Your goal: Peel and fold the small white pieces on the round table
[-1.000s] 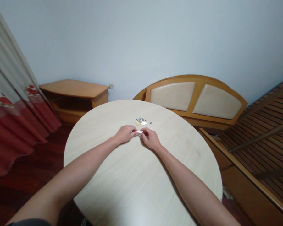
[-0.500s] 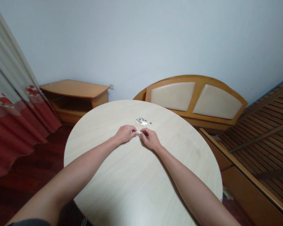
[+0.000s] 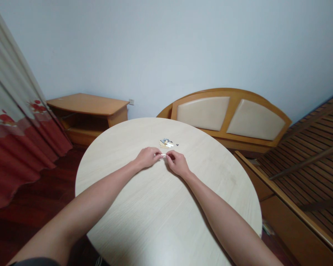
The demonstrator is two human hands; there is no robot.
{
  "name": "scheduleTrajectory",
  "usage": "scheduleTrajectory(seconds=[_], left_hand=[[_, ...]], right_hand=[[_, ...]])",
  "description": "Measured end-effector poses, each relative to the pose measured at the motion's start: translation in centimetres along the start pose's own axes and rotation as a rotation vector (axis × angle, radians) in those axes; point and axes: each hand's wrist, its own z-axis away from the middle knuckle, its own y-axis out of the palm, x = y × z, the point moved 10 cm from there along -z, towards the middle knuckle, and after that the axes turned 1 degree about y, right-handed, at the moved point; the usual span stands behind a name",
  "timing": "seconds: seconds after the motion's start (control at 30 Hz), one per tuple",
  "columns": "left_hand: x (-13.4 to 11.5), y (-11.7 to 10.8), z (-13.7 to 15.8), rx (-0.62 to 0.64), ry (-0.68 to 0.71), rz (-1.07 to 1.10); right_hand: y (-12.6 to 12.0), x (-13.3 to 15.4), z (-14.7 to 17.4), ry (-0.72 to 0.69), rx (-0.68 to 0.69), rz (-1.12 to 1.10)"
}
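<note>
Between my fingertips is a small, thin white piece [image 3: 163,155], too small to make out in detail. My left hand [image 3: 148,157] pinches its left end, and my right hand [image 3: 177,162] pinches the right end. Both hands are low over the round pale table [image 3: 155,207]. Just beyond them lies a little pile of small building pieces [image 3: 165,143], tan, white and grey, several in number. One dark grey piece [image 3: 177,145] sits apart, to the right of the pile.
Behind the table at left stands a wooden cabinet [image 3: 91,103]. A wooden headboard [image 3: 224,111] with cream panels leans by the wall, and a slatted bed frame [image 3: 308,159] is on the right. A red and white curtain [image 3: 19,129] hangs at left.
The white piece has turned slightly between my fingertips and now shows a thinner edge. My hands are in almost the same place, and the pile is unchanged.
</note>
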Motion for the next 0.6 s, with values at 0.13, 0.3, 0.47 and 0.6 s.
scheduleTrajectory(seconds=[0.13,0.3,0.47,0.6], left_hand=[[-0.15,0.03,0.01,0.003,0.011,0.011],[-0.01,0.06,-0.07,0.001,0.006,0.001],[0.0,0.09,-0.08,0.0,0.012,0.01],[0.1,-0.01,-0.04,-0.006,-0.003,0.011]], right_hand=[[-0.12,-0.05,-0.01,0.012,-0.01,0.008],[-0.02,-0.14,0.03,0.008,-0.004,-0.002],[0.16,-0.16,0.07,-0.011,0.003,-0.014],[0.17,-0.18,0.11,-0.013,0.001,-0.018]])
